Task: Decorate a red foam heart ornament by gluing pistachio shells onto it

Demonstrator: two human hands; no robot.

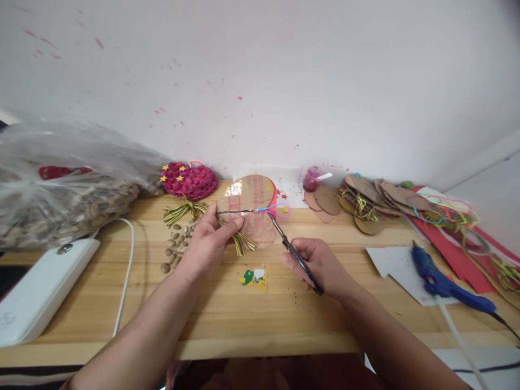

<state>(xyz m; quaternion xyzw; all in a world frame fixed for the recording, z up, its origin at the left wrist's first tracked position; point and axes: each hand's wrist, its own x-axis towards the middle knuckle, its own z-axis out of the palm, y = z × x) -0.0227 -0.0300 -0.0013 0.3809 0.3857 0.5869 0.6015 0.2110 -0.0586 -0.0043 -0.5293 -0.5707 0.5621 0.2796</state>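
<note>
My left hand (213, 233) is closed on the left edge of a rounded cardboard piece (254, 189), thumb on top. Clear tape with red lettering (258, 230) lies over it and sticks out below. A dark line crosses its middle, leading to a blue and purple cord loop (280, 210) on the right. Yellow-and-black tassel strands (244, 244) hang beneath. In my right hand (319, 265) is a pair of dark scissors (290, 246), its tips at the cardboard's right side by the cord loop. Whether the blades touch anything is unclear.
Shells or nuts (173, 252) lie left, near a bulging plastic bag (73, 189) and white power bank (44, 292). A decorated purple piece (190, 181), purple paint cup (313, 179) and stacked cardboard pieces (369, 197) stand behind. A blue glue gun (447, 284) lies right; scraps (254, 278) lie in front.
</note>
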